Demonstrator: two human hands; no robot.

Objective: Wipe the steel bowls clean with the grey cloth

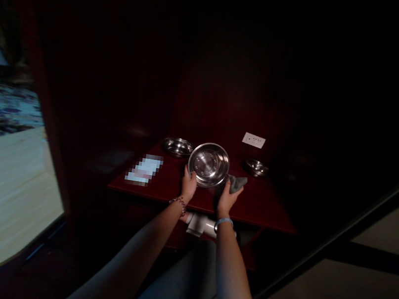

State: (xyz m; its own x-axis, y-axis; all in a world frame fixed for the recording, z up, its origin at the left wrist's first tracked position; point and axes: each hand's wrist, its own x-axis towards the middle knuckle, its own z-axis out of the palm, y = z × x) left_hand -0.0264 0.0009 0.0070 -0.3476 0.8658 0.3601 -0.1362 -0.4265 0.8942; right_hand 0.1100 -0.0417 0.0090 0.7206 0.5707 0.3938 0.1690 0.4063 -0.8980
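Observation:
A shiny stainless steel bowl (208, 165) is tilted up with its inside facing me, over a dark red shelf (163, 189). My left hand (188, 185) is closed on its lower left rim, thumb toward the inside. Beside the bowl's lower right edge, my right hand (228, 199) is closed around a grey cloth (237, 184); whether these fingers also touch the bowl I cannot tell. Another steel bowl (178, 147) rests on the shelf behind and to the left. To the right sits a smaller set of steel bowls (256, 167), perhaps stacked.
A blurred-out white rectangle (144, 169) lies at the shelf's left. On the back wall is a white label (254, 140). Below the shelf edge runs a white pipe (203, 225). Dark side walls flank the shelf, and a pale wooden tabletop (0, 200) stands at left.

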